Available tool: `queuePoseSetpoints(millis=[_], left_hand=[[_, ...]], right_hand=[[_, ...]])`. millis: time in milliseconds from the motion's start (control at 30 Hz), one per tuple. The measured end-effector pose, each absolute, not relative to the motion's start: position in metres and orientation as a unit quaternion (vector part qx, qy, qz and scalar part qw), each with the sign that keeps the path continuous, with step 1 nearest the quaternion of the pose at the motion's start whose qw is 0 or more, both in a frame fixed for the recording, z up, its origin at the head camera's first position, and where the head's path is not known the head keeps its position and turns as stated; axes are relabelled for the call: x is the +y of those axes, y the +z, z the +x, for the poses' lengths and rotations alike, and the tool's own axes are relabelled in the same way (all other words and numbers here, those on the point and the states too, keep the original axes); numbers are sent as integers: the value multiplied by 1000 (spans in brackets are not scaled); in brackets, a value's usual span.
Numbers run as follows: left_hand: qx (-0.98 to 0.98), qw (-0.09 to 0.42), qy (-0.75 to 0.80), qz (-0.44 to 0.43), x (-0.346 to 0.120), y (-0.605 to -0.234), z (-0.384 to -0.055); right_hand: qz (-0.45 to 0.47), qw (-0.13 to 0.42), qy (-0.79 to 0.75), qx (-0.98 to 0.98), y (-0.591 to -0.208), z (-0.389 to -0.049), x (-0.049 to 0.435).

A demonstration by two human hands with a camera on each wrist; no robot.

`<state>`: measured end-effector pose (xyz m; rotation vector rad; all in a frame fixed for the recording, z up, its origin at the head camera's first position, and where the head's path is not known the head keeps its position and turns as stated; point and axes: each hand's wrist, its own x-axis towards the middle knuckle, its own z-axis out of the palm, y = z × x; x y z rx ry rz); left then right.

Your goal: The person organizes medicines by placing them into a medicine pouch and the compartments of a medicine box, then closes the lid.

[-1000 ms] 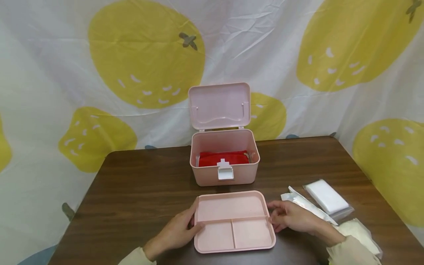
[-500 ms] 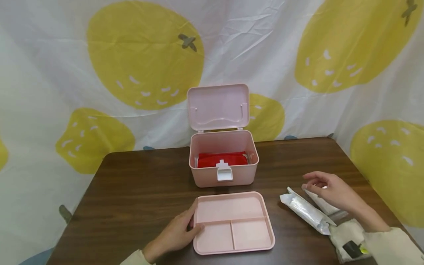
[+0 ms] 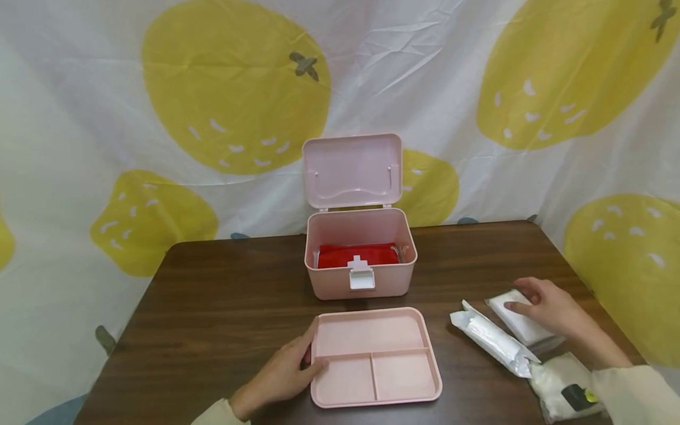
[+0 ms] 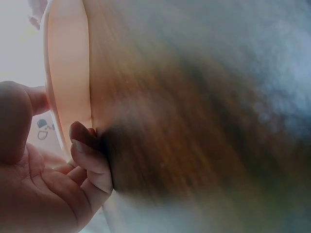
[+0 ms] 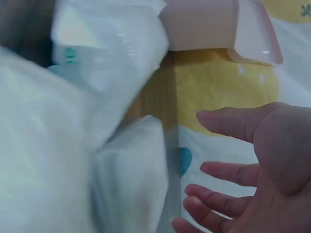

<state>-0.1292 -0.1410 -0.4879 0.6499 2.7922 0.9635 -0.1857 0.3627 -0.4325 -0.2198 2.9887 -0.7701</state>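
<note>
My left hand [image 3: 284,369] grips the left edge of a pink three-compartment tray [image 3: 372,332], thumb on the rim and fingers at the outer side. In the left wrist view the curled fingers [image 4: 92,165] touch the tray's wall. Above a white folded pack [image 3: 510,310] in clear wrapping hovers my right hand [image 3: 549,307]; its fingers are spread and loosely bent, and the right wrist view shows nothing between them. Beside that pack lies a shiny white wrapped roll [image 3: 494,342]. A clear bag with white contents [image 3: 552,381] sits nearer, partly behind the right sleeve.
Behind the tray stands a pink box [image 3: 388,283] with its lid [image 3: 352,171] raised and a red pouch [image 3: 334,255] inside. A small dark thing [image 3: 576,396] with a yellow-green spot shows by the right sleeve. A fruit-print cloth [image 3: 265,200] hangs behind the brown table [image 3: 234,295].
My right hand has left the tray's right side and moved right to the white folded pack, drawing slightly back over it lately. The left hand and tray stay put.
</note>
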Motion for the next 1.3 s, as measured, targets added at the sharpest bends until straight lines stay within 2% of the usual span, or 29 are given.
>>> queuePoseSetpoints(millis=[400, 733, 1300], left_hand=[[922, 60, 317, 213, -141, -487, -130], [922, 68, 319, 209, -141, -486, -130], [922, 64, 318, 214, -142, -487, -130]], right_hand=[[-132, 3, -264, 956, -450, -171, 334], [-177, 38, -261, 948, -454, -163, 316], [-170, 46, -228, 958, -455, -156, 305]])
